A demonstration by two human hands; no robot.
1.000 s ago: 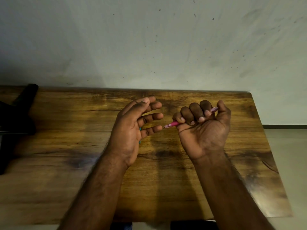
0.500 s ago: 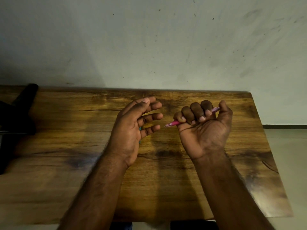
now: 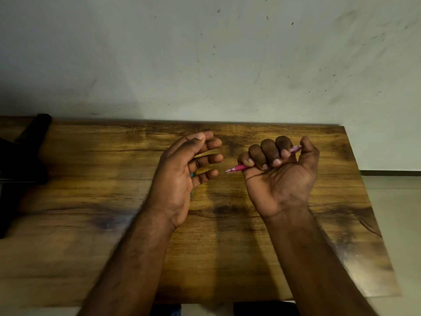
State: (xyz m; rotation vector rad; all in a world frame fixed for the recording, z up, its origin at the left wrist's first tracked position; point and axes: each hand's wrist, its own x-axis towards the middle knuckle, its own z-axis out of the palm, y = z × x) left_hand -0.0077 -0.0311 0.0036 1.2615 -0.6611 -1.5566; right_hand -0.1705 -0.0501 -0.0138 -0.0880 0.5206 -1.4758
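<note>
Plainly, the right hand (image 3: 281,172) is fisted palm-up around a slim pink plastic pen (image 3: 237,168), its tip poking out toward nine o'clock and its cap end showing by the thumb at two o'clock. The left hand (image 3: 182,172) hovers just beside it, fingers loose and spread, holding nothing I can make out, though a sliver of teal peeks behind its palm. Both hang above the brown wooden tabletop (image 3: 250,258). Such a fisted grip gives little fine control, so the pen could slide out or jab the left fingers.

Both hands hover over the table (image 3: 227,258), left hand (image 3: 180,176) beside right hand (image 3: 280,176). The pen (image 3: 237,168) sits in the right, its tip toward the left. A wall (image 3: 205,53) stands behind the table.
</note>
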